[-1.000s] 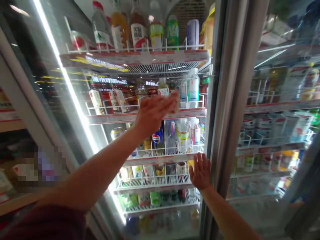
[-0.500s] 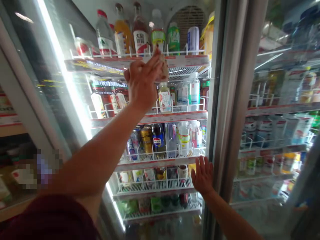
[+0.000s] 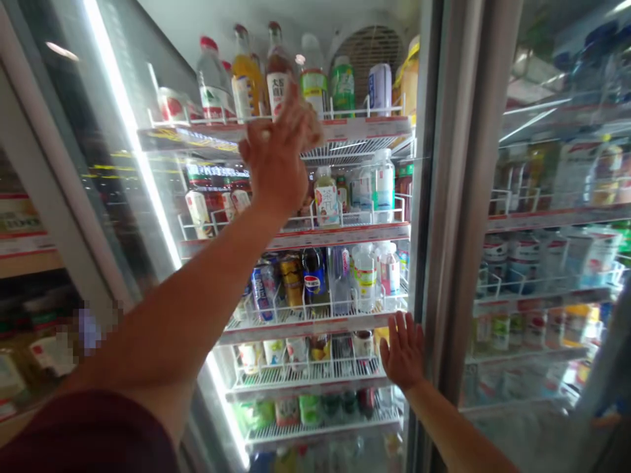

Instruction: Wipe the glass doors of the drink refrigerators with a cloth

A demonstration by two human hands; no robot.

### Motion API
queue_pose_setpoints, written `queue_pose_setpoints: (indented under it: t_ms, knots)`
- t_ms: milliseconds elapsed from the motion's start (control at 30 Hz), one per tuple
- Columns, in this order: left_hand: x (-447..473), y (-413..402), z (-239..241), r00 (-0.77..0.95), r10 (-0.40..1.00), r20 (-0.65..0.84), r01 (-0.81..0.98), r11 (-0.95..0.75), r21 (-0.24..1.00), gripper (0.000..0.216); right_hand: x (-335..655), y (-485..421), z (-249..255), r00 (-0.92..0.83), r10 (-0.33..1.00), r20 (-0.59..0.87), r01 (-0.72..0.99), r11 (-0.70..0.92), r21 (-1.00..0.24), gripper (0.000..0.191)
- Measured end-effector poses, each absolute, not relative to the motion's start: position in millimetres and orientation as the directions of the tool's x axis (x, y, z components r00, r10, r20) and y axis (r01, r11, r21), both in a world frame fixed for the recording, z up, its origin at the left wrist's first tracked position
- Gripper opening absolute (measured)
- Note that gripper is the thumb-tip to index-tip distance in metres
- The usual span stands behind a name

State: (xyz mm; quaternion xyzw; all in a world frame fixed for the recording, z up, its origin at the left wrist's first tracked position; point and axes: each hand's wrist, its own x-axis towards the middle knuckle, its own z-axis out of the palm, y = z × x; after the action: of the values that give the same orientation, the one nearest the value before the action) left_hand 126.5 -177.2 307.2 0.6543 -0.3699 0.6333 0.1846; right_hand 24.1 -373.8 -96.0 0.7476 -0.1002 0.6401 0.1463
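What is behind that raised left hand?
Beyond the left hand stands a brown bottle, its white label partly covered; the top shelf's edge shows either side. Anything directly behind is hidden.

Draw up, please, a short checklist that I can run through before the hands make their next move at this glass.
1. Pale cloth with the left hand: ok, at its fingers.
2. Right hand free of objects: ok, open with fingers spread.
3. Right hand pressing on the glass: cannot tell; it looks flat, but contact is unclear.
4. Green bottle upright on the top shelf: ok.
5. Unblocked view of the top shelf: not ok, the left hand covers part of it.
6. Glass free of marks: cannot tell, because of reflections and blur.
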Motion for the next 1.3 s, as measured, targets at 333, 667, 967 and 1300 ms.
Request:
queue_pose_setpoints:
  t_ms: [333, 667, 967, 1300]
  knots:
    - [155.5, -127.7, 308.3, -0.066, -0.212, 0.975, -0.734, -0.652, -0.191, 0.053, 24.2, -371.3, -95.9, 0.148, 0.017, 0.989, -0.314, -0.947, 0.063, 0.071]
    - [161.7, -88.0, 237.8, -0.195, -0.680, 0.707, -0.688, -0.419, -0.592, 0.041, 23.8, -369.6, -95.4, 0.146, 0.012, 0.989, -0.303, -0.951, 0.057, 0.071]
    - [186.6, -49.3, 211.8, -0.163, -0.678, 0.717, -0.704, -0.430, -0.566, 0.035, 26.4, -370.1, -99.3, 0.144, -0.006, 0.990, -0.317, -0.948, 0.040, 0.070]
    - [202.2, -25.3, 192.2, -0.106, -0.471, 0.876, -0.711, -0.579, -0.398, 0.041, 25.9, -371.9, -99.8, 0.143, 0.022, 0.989, -0.338, -0.939, 0.070, 0.071]
